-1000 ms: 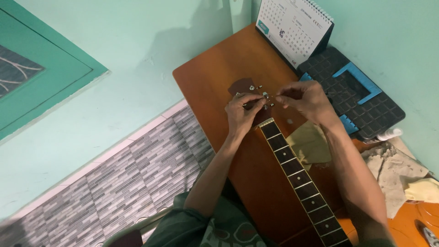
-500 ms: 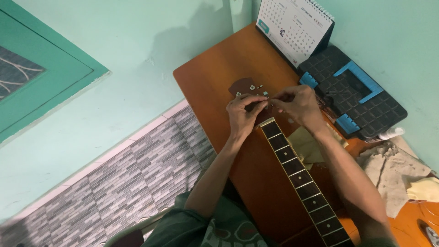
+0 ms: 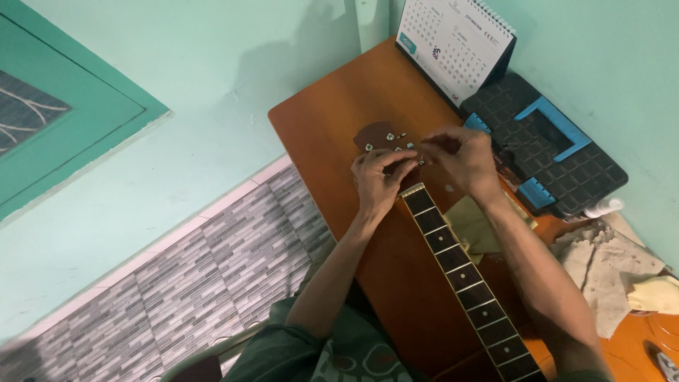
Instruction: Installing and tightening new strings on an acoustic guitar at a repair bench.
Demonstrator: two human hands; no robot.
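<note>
I see the guitar headstock (image 3: 380, 136), dark brown with small pale tuning pegs, lying on the wooden table (image 3: 332, 106) a little beyond the middle of the scene. From it the guitar neck (image 3: 463, 272) runs toward me and to the right, its dark fretboard crossed by pale frets and marked with small dots.

My left hand (image 3: 378, 180) rests over the joint where neck meets headstock, fingers curled down narrowly around the top of the neck, gripping it. My right hand (image 3: 460, 159) sits just to the right of the headstock, fingers pinched close together at the pegs on that side; I cannot tell whether it has anything small between the fingertips. The two hands are nearly touching.

Under my right wrist, just right of the neck, lies a yellowish cloth (image 3: 470, 226) on the table. Farther right, a black tool case (image 3: 559, 177) with blue latches lies flat at the table's far right. Beyond it, at the far edge of the table, a white desk calendar (image 3: 453, 42) stands tilted against the pale green wall (image 3: 212, 78).

On the near right I see a crumpled grey rag (image 3: 601, 269) and a pale yellow cloth (image 3: 654, 293) beside it. To the left of the table, grey patterned tiles (image 3: 184, 290) run along the floor.
</note>
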